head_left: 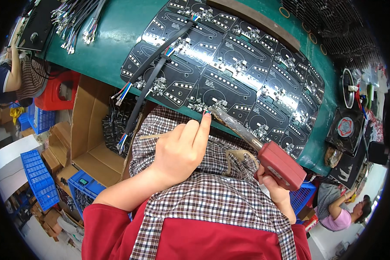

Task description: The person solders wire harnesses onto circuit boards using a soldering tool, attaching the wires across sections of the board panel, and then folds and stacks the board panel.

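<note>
My left hand (182,147) is closed in a pinch at the near edge of a panel of black circuit boards (212,82). Small coloured wire ends (206,112) show at its fingertips; the rest of that cable is hidden under the hand. Wrapped around the red handle of a soldering gun (281,167) is my right hand (273,188). The gun's long metal barrel points up and left, its tip close beside my left fingertips and the board's small parts. Two black cables (139,99) with coloured wires lie across the panel's left side and hang past the table edge.
A green table (95,60) carries the panel and a bundle of cables (78,21) at far left. A dark bar (260,21) lies along the panel's back. At right is a fan (346,127). An open cardboard box (91,125) stands below left. Other people sit at both sides.
</note>
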The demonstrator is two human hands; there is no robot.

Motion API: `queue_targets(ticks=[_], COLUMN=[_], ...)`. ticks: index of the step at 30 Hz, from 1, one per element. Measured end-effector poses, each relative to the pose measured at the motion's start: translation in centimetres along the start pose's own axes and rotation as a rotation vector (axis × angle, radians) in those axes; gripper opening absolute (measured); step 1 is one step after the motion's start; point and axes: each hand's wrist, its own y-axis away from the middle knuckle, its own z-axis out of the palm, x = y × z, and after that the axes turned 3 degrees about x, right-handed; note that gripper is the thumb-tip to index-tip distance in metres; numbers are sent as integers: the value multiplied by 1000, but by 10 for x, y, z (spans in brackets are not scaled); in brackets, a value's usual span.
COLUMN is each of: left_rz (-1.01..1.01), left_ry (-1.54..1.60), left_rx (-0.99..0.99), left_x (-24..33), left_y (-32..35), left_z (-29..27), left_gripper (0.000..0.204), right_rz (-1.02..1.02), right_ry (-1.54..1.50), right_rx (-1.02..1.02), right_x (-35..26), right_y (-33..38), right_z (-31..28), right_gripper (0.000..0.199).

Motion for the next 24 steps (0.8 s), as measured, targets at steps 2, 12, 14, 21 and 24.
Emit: queue_targets(ticks=[2, 12, 14, 21, 24], left_rz=[2, 17, 22, 29, 38], left_ry=[-17, -81, -81, -127, -172], left_rx=[-14, -45, -48, -66, -61], left_x=[1, 3, 4, 5, 7], left_y=[0, 0, -1, -3, -4], left_z=[-1, -1, -2, -4, -4], left_gripper=[38, 43, 43, 43, 43], right_rz=[18, 45, -42, -348, -349], right_ry=[58, -81, 88, 233, 343], right_rx=[36, 76, 59, 92, 99], right_x=[-7, -14, -1, -23, -18], right_y=[-2, -2, 0, -18, -14], right_z=[2, 4, 0, 7, 2], right_gripper=[50, 51, 53, 56, 54])
